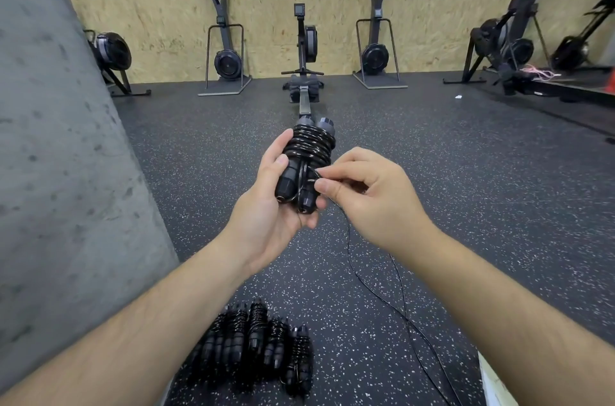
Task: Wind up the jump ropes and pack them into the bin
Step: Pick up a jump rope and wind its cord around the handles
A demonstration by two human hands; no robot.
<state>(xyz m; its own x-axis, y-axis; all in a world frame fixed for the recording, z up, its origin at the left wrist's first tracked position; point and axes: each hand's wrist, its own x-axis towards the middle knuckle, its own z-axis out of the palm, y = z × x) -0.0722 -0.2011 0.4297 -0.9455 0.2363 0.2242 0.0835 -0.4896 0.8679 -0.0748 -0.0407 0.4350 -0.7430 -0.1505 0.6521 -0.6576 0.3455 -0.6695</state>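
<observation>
My left hand (266,206) grips a black jump rope (307,152) by its two handles, held side by side and pointing away from me. Thin black cable is coiled tightly around the upper half of the handles. My right hand (369,196) pinches the loose cable between thumb and forefinger right beside the lower handles. From that pinch the free cable (404,312) hangs down and trails over the floor toward the lower right. Several wound jump ropes (256,345) lie in a row on the floor below my forearms. No bin can be made out.
A grey concrete pillar (56,172) fills the left side. A rowing machine (304,72) stands straight ahead, with several ski machines and bikes (228,62) along the wooden back wall. A pale object's edge (492,382) shows at the lower right. Speckled black rubber floor (466,172) lies all around.
</observation>
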